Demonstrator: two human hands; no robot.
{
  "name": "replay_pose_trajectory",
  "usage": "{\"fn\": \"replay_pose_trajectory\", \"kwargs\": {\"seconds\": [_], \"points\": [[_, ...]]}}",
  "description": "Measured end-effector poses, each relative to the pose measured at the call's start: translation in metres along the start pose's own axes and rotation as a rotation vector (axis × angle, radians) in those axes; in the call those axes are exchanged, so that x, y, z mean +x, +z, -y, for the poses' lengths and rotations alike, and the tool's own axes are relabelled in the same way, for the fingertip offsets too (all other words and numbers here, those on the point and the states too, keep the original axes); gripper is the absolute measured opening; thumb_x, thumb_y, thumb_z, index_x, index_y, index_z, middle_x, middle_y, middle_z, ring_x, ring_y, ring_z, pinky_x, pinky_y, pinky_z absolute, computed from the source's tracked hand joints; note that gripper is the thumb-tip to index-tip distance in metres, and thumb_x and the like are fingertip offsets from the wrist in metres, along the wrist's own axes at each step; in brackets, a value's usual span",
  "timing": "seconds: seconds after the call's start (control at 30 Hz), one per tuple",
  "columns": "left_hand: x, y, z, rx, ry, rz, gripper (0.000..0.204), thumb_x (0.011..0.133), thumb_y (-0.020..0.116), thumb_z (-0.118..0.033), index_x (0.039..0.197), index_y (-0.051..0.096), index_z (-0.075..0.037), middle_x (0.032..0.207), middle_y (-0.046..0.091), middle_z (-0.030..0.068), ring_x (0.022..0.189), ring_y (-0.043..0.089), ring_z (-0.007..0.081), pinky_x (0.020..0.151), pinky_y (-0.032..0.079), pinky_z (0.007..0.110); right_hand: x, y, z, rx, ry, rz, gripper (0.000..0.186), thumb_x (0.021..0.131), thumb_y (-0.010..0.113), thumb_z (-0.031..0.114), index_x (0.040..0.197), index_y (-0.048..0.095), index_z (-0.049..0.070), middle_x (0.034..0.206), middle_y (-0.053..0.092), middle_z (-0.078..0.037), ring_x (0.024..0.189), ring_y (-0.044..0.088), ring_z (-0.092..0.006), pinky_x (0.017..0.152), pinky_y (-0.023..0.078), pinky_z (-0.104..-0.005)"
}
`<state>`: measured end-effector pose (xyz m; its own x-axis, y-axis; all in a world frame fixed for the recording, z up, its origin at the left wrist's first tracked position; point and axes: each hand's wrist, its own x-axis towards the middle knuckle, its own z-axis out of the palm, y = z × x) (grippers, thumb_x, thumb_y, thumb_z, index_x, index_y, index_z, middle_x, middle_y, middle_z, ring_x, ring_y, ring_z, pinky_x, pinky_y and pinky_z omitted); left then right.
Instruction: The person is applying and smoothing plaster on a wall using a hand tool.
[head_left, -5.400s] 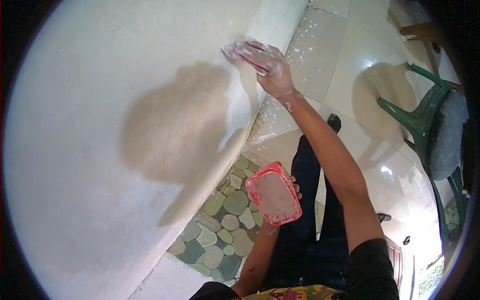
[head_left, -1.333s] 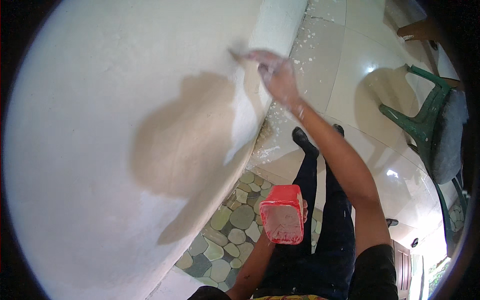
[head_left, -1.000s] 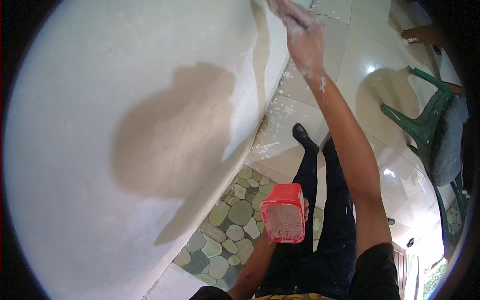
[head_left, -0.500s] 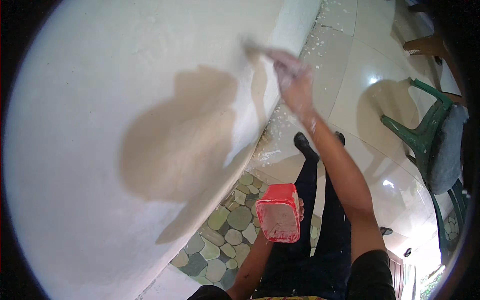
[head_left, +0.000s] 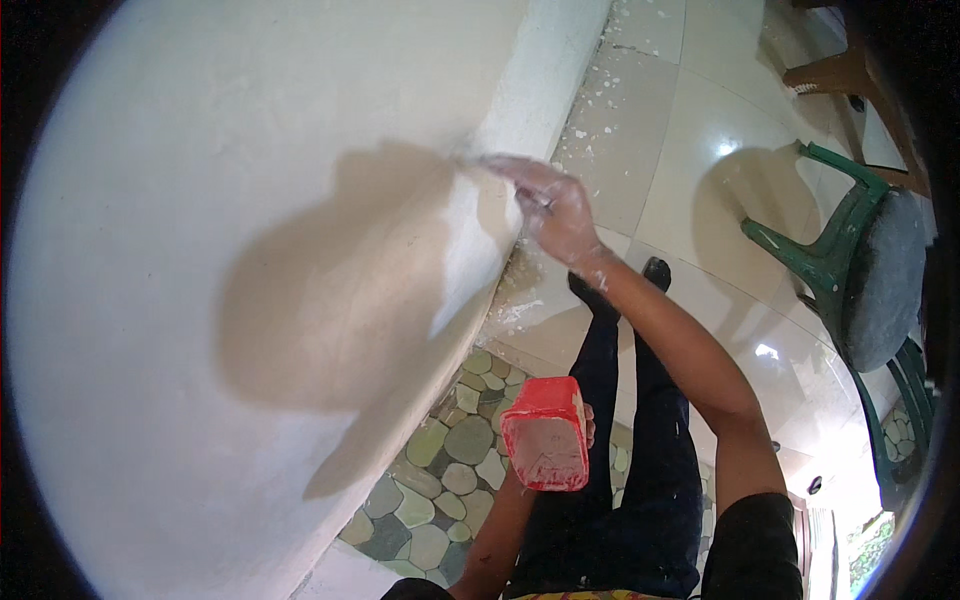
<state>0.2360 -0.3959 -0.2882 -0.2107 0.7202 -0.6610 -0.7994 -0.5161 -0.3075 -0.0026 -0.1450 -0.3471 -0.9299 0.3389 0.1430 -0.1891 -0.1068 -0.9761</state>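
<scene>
Two hands are busy here. The right hand (head_left: pixel 553 205) is pressed flat-ish against the white wall (head_left: pixel 250 200), fingers closed around some thin tool that can't really be made out, all smeared in white. The left hand (head_left: pixel 585 425) is wrapped round a red tub (head_left: pixel 545 435) of white filler, held low near the waist. Looks like the spreading stroke is underway; next, more filler would probably need scooping from the tub.

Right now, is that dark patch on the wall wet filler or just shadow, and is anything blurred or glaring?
Head view: the tan patch on the white wall reads as a cast shadow. The right hand is smeared by motion blur, so what it holds is unclear; the red tub in the left hand is sharp. Glare on the floor tiles; fisheye bends edges.
</scene>
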Motion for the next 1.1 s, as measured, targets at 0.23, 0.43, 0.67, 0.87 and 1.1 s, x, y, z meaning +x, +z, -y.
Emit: {"fn": "replay_pose_trajectory", "kwargs": {"seconds": [0.23,0.43,0.67,0.87,1.1], "points": [[0.013,0.009,0.01,-0.006,0.036,-0.077,0.067,0.091,0.062,-0.051,0.131,0.053,0.002,0.122,0.061,0.0192,0.106,0.064,0.0354,0.091,0.055,0.047,0.029,-0.018,-0.043,-0.124,-0.092,-0.408,0.048,0.092,0.049,-0.012,0.132,0.063,0.009,0.141,0.058,-0.016,0.133,0.053,-0.0311,0.11,0.043,-0.0352],[0.005,-0.014,0.008,0.004,0.069,-0.032,0.066,0.093,0.058,-0.051,0.135,0.051,0.0,0.125,0.06,0.02,0.105,0.064,0.0364,0.088,0.055,0.048,0.027,0.043,-0.072,-0.136,-0.248,-0.464,0.061,0.08,0.056,-0.017,0.134,0.061,0.01,0.145,0.054,-0.017,0.14,0.044,-0.0371,0.112,0.041,-0.0398],[-0.012,-0.031,-0.003,0.054,0.088,-0.322,0.07,0.088,0.065,-0.055,0.126,0.053,0.004,0.115,0.061,0.0159,0.101,0.064,0.0332,0.091,0.055,0.046,-0.026,0.066,-0.075,-0.252,-0.106,-0.259,0.071,0.072,0.056,-0.017,0.138,0.057,0.01,0.149,0.047,-0.017,0.142,0.04,-0.0388,0.114,0.04,-0.0418],[-0.009,-0.012,-0.005,0.038,0.047,-0.158,0.071,0.089,0.061,-0.055,0.132,0.053,0.002,0.119,0.062,0.0215,0.101,0.066,0.0362,0.086,0.056,0.046,-0.026,0.019,-0.064,0.113,-0.075,-0.156,0.055,0.084,0.047,-0.013,0.134,0.062,0.003,0.136,0.062,-0.018,0.131,0.056,-0.029,0.113,0.037,-0.0369],[-0.001,-0.035,-0.001,0.038,-0.106,0.052,0.075,0.088,0.062,-0.057,0.131,0.053,0.003,0.121,0.061,0.0221,0.102,0.065,0.0362,0.087,0.056,0.046,0.045,0.004,-0.027,-0.06,0.092,-0.477,0.047,0.086,0.048,-0.006,0.128,0.067,0.006,0.125,0.069,-0.017,0.107,0.068,-0.0212,0.093,0.05,-0.0271]]}}
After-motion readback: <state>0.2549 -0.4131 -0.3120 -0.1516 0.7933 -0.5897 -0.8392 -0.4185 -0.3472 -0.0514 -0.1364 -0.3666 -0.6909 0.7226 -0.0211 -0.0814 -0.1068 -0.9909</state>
